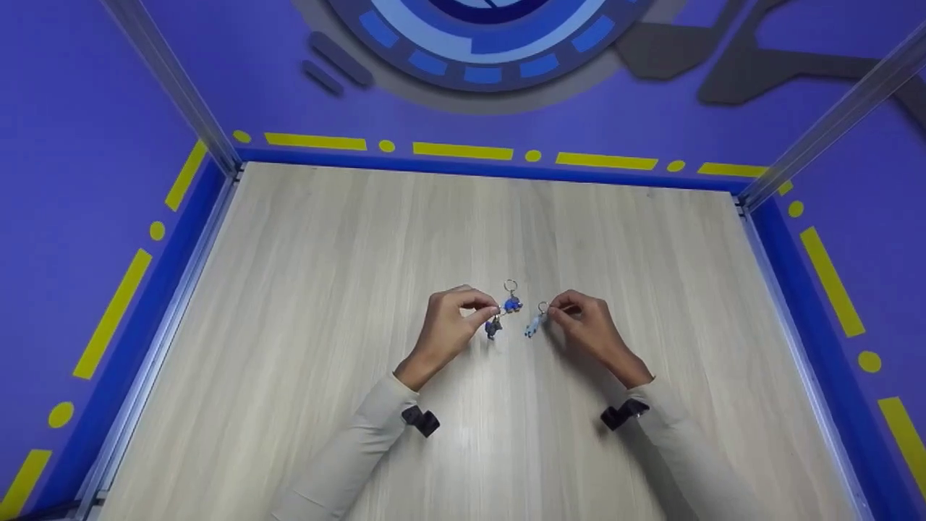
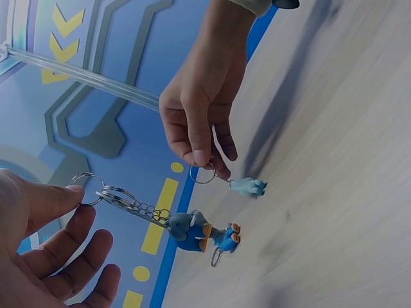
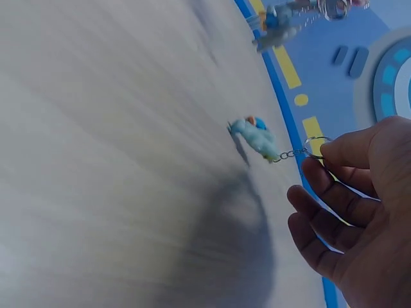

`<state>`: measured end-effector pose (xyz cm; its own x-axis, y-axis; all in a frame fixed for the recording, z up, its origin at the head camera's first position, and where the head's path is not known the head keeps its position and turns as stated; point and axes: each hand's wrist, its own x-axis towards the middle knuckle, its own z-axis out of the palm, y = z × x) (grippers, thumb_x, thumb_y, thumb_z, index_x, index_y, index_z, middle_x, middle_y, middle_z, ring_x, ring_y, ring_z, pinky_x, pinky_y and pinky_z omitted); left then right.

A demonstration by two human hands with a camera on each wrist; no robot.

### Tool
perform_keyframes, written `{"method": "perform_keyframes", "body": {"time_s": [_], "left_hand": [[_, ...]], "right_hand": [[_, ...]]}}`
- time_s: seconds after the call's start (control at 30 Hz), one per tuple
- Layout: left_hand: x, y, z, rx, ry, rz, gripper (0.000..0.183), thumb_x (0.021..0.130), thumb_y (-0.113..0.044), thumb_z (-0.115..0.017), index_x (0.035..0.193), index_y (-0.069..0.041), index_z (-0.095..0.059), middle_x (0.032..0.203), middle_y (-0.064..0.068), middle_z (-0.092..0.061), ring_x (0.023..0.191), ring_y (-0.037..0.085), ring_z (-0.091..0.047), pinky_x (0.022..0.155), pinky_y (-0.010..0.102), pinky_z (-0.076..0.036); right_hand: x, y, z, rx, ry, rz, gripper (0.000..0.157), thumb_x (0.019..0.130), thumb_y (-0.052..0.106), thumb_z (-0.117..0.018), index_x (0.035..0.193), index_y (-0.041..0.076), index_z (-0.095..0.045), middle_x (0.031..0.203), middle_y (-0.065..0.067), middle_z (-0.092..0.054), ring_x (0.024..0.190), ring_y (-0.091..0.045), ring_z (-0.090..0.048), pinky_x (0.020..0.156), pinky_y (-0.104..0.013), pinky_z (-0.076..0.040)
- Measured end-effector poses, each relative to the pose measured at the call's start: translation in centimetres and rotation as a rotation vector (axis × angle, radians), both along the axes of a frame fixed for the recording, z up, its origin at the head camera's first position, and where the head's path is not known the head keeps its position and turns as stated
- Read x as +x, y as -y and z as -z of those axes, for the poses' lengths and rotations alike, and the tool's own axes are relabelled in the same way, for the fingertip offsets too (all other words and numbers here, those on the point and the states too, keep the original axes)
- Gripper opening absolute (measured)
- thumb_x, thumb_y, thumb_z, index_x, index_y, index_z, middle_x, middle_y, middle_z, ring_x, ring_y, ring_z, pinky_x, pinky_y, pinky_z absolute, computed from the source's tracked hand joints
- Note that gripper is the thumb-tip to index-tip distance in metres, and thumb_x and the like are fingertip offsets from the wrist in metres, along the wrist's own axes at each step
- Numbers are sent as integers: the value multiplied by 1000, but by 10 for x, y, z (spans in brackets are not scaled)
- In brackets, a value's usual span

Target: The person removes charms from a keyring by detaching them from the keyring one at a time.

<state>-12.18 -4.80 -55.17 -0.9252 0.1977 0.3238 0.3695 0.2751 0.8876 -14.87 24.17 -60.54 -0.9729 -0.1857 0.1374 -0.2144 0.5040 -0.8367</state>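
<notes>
Between thumb and index finger, my left hand (image 1: 452,320) pinches a metal ring. From it hangs a keychain (image 1: 493,328) with a grey-and-blue figure; the left wrist view shows more than one ring and chain bunched there. My right hand (image 1: 592,324) pinches the split ring of a second keychain (image 1: 534,327), whose small pale blue figure (image 3: 257,138) dangles on a short chain, low over the table. Between the hands and slightly beyond them, a third keychain with a bright blue figure (image 1: 512,304) lies on the table, its ring (image 1: 511,286) pointing away from me.
A pale wood-grain table (image 1: 347,253) lies under both hands. Blue panels (image 1: 463,123) with yellow markings rise along its back and sides, joined by metal corner posts (image 1: 810,130). Black wrist straps (image 1: 421,420) sit over the light sleeves.
</notes>
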Motion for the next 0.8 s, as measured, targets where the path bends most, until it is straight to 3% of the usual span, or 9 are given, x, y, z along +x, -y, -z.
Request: {"method": "perform_keyframes", "body": {"time_s": [0.27,0.43,0.67,0.8], "left_hand": [[0,2,-1,-7,-4,-6,6,97,-4,-83,95,-10,-86,93,-5,-80,88,12,-73,85,53,-62],[1,4,-1,-25,10,-2,6,98,-4,-82,97,-9,-86,95,-6,-80,90,11,-73,86,52,-62],[1,3,-1,-18,13,3,5,98,-3,-82,97,-8,-86,94,-3,-80,89,12,-72,87,56,-61],[1,2,-2,-19,14,-2,5,97,-3,-83,96,-7,-86,93,-3,-80,89,13,-73,87,52,-62]], "right_hand": [[-23,2,13,61,23,53,4,99,1,-77,96,2,-77,96,-10,-74,91,-23,-65,84,-29,-51],[-35,9,18,117,-19,61,6,96,-1,-79,90,0,-78,88,-11,-73,86,-26,-62,81,-34,-46],[-45,21,18,232,-40,130,6,94,1,-78,89,-1,-79,87,-14,-74,97,-35,-59,91,-46,-43],[-49,24,19,259,-44,153,7,94,3,-77,90,-2,-79,87,-16,-73,97,-38,-59,92,-49,-43]]}}
